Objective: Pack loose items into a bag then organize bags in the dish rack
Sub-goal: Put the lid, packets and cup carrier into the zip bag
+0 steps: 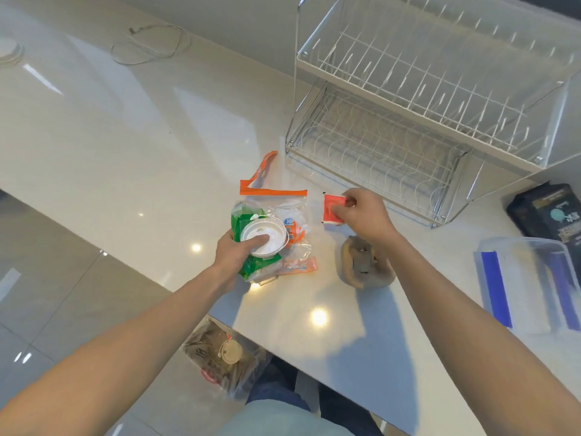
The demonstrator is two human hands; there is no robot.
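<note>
A clear zip bag (292, 212) with an orange seal strip lies on the white table, holding green packets and other items. My left hand (239, 250) grips a round white lid (265, 237) that rests on the bag and a green packet (240, 218). Right of the bag, my right hand (361, 212) pinches a small red sachet (333, 209) just above the table. An orange stick sachet (298, 265) lies at the bag's near edge. The two-tier wire dish rack (408, 127) stands behind, with nothing in it.
A brown and grey pouch (361, 265) sits under my right wrist. A clear plastic box with blue clips (528, 281) and a black bag (547, 209) lie at the right. A white cable (151, 45) rests far left. Below the table edge sits a plastic bag (226, 357).
</note>
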